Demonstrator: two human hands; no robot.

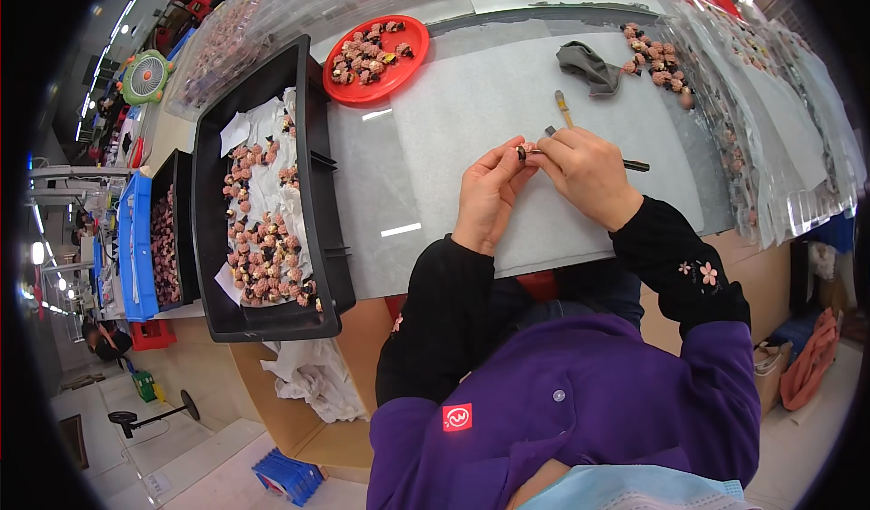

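Note:
Over the pale sheet (444,129) on the table, my two hands meet. My left hand (488,197) pinches a small pink-and-black figurine (523,152) between thumb and fingertips. A thin, dark-handled tool (637,165), seemingly a fine brush, is gripped in my right hand (587,173); its tip reaches the figurine, and its far end sticks out beyond the palm. Just beyond the right hand lies a brush with a yellowish handle (563,109). A crumpled grey cloth (591,66) rests farther back, beside a cluster of similar pink figurines (662,62).
A red plate (399,80) of figurines sits at the back left. Left of my hands stands a deep black crate (322,193), paper-lined and filled with more. Clear plastic trays (779,120) are stacked along the right edge. A blue bin (138,247) is at far left.

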